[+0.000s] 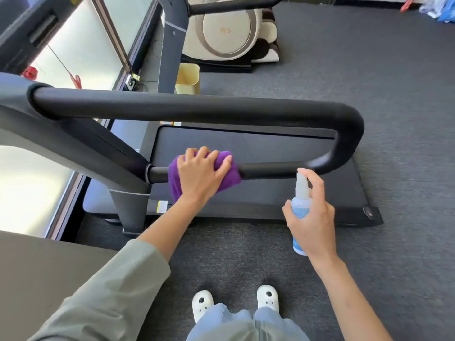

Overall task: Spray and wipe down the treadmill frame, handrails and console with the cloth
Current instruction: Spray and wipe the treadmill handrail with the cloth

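A black looped handrail (197,107) of the treadmill runs across the middle of the view, its lower bar (275,169) joining the grey upright (128,183). My left hand (200,172) grips a purple cloth (227,177) wrapped over that lower bar near the upright. My right hand (311,212) holds a clear spray bottle (300,200) with a blue label upright, index finger curled over the nozzle, just below the bar's right part. The black treadmill deck (246,143) lies beneath the rail.
Grey carpet (394,94) covers the floor to the right. A yellow bin (188,78) and a cream machine (226,30) stand beyond the treadmill. Windows (73,45) run along the left. My white shoes (234,300) are at the bottom.
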